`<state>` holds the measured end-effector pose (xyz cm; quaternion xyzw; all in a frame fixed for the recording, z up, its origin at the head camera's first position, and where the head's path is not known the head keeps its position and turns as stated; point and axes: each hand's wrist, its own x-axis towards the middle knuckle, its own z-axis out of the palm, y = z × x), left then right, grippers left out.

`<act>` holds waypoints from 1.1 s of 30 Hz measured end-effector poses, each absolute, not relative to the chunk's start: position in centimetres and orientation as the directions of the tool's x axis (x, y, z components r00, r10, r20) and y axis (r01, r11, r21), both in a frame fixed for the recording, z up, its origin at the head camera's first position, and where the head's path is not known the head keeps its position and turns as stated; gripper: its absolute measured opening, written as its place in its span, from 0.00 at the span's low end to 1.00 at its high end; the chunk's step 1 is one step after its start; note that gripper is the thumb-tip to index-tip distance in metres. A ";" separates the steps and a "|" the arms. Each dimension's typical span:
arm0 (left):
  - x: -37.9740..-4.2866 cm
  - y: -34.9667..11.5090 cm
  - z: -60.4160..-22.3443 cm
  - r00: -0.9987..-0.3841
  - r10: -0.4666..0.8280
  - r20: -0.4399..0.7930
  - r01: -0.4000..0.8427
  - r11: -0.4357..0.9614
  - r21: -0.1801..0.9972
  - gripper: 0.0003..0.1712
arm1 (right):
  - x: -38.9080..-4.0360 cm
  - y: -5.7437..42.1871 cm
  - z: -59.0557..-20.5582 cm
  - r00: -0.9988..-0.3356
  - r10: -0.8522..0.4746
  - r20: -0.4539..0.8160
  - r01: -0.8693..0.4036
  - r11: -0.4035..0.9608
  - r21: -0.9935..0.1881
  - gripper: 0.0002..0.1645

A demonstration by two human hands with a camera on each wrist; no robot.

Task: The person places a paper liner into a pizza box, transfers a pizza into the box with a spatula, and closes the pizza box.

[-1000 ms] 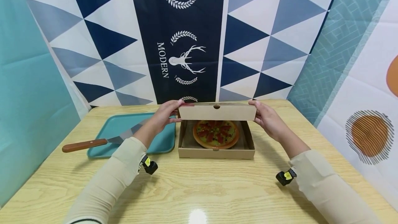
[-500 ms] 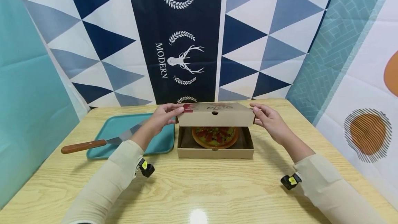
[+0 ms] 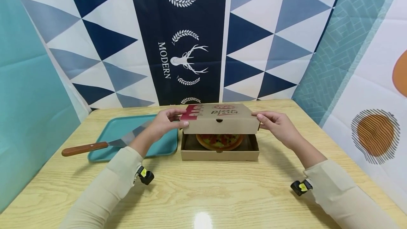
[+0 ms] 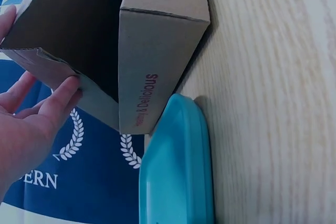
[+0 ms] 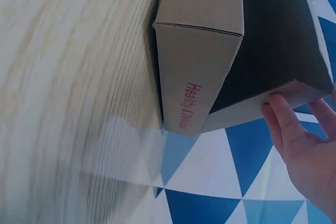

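Note:
A cardboard pizza box (image 3: pixel 219 156) stands on the table with its lid (image 3: pixel 227 116) partly raised, tilted down toward the front. Inside lies a pizza (image 3: pixel 219 142), its back half hidden under the lid. My left hand (image 3: pixel 160 126) grips the lid's front left corner, thumb on the front flap. At the front right corner my right hand (image 3: pixel 281 126) pinches the lid between thumb and fingers. In the left wrist view, fingertips (image 4: pixel 68 85) press the lid's side flap above the box wall. The right wrist view shows my fingers (image 5: pixel 283 111) likewise against the right flap.
Left of the box lies a teal tray (image 3: pixel 105 153). Across it rests a pizza spatula with a wooden handle (image 3: pixel 84 149), partly behind my left forearm. Patterned cloth (image 3: pixel 197 45) hangs behind the wooden table (image 3: pixel 203 190).
Both hands have swung the lid down and toward me. Its printed top has come into view, and less of the pizza shows. Tray and spatula have stayed put.

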<state>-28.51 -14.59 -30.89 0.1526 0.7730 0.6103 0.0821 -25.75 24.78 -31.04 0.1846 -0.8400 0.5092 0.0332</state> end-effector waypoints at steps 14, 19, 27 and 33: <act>-27.8 -14.6 -31.9 -0.946 0.321 0.052 0.170 0.351 0.921 0.35 | -24.8 25.3 -31.6 -0.934 -0.315 0.170 -0.312 0.482 -0.819 0.35; -27.4 -14.5 -32.2 -0.945 0.322 0.055 0.187 0.394 0.900 0.34 | -24.8 25.2 -31.9 -0.939 -0.312 0.144 -0.289 0.491 -0.822 0.37; -27.1 -14.2 -32.7 -0.938 0.345 0.041 0.191 0.414 0.890 0.30 | -24.5 25.1 -32.2 -0.941 -0.312 0.129 -0.279 0.502 -0.819 0.35; -26.9 -14.0 -33.0 -0.930 0.365 0.035 0.216 0.466 0.858 0.26 | -24.5 24.9 -32.7 -0.939 -0.313 0.144 -0.296 0.521 -0.800 0.29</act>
